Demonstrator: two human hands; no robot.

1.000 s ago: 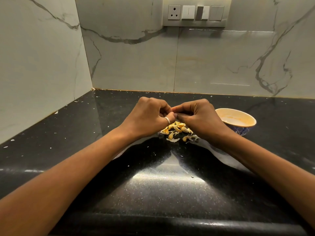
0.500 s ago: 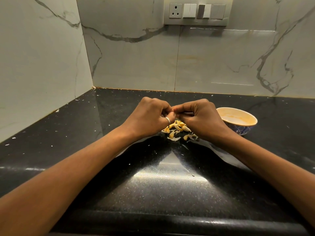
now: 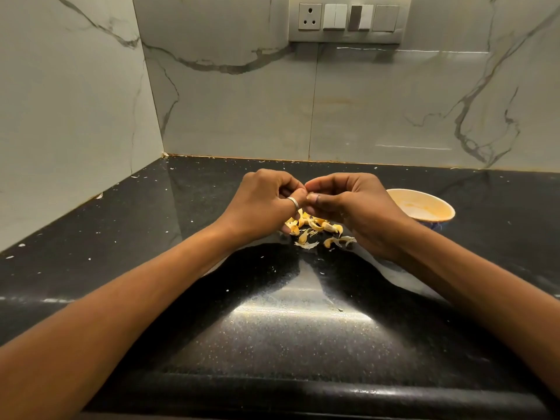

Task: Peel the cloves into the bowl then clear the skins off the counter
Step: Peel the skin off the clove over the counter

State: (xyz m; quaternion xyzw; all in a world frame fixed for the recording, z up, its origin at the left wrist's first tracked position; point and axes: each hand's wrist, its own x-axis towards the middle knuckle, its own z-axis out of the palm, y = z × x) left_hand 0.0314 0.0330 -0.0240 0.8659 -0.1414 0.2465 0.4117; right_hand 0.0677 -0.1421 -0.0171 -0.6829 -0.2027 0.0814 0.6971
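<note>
My left hand (image 3: 266, 201), with a ring on one finger, and my right hand (image 3: 348, 204) meet fingertip to fingertip above the black counter (image 3: 288, 328). Between them they pinch a small garlic clove (image 3: 310, 196), mostly hidden by the fingers. Under the hands lies a loose heap of yellowish garlic skins (image 3: 315, 230). A small bowl (image 3: 424, 207) with a pale inside and blue-patterned outside stands just right of my right hand; what it holds is hidden from this angle.
Marble-look walls close the counter at the back and left, forming a corner. A switch panel with a socket (image 3: 345, 18) hangs on the back wall. Tiny white flecks dot the counter's left part. The counter's rounded front edge (image 3: 303, 392) runs near me.
Both hands have stayed together over the heap, their fingers shifting slightly on the clove. The view has tipped down a little.
</note>
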